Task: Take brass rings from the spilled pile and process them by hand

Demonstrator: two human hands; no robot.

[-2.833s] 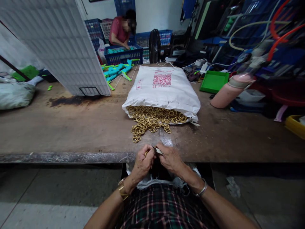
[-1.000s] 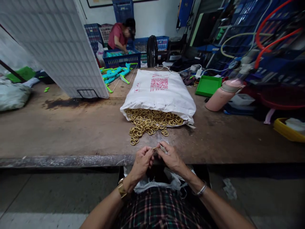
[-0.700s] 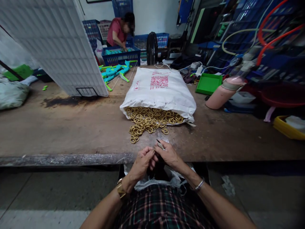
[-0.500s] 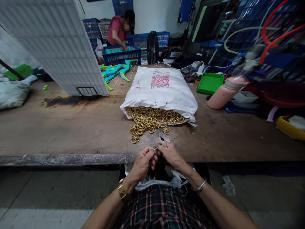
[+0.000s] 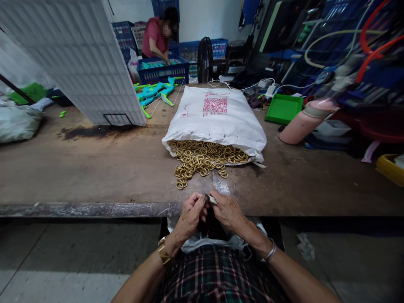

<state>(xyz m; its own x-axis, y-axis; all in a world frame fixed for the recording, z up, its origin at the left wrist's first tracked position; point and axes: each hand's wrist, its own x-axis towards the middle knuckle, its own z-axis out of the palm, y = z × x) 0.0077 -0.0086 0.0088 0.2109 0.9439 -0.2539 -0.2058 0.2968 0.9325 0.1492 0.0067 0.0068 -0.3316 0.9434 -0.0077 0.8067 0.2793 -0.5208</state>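
Both hands meet just over the table's front edge. My right hand (image 5: 226, 209) is closed on a small knife (image 5: 211, 199), whose dark tip points left toward the fingers of my left hand. My left hand (image 5: 191, 212) is pinched; a ring showed there a moment earlier, but what it holds now is too small to make out. Ahead lies a white sack (image 5: 214, 115) with red print, its open mouth toward me. Many gold-coloured rings (image 5: 189, 165) spill from it onto the brown table (image 5: 126, 172).
A slatted white panel (image 5: 85, 63) leans at left, near blue-green toy bows (image 5: 154, 93). At right are a green tray (image 5: 283, 108), a pink bottle (image 5: 299, 126) and a yellow tray (image 5: 389, 169). A person (image 5: 154, 38) reaches into a blue crate (image 5: 164, 73) at the back.
The knife has tilted down and left, with its tip now at my left fingers. The view has shifted slightly, so the table's things sit a little further right.
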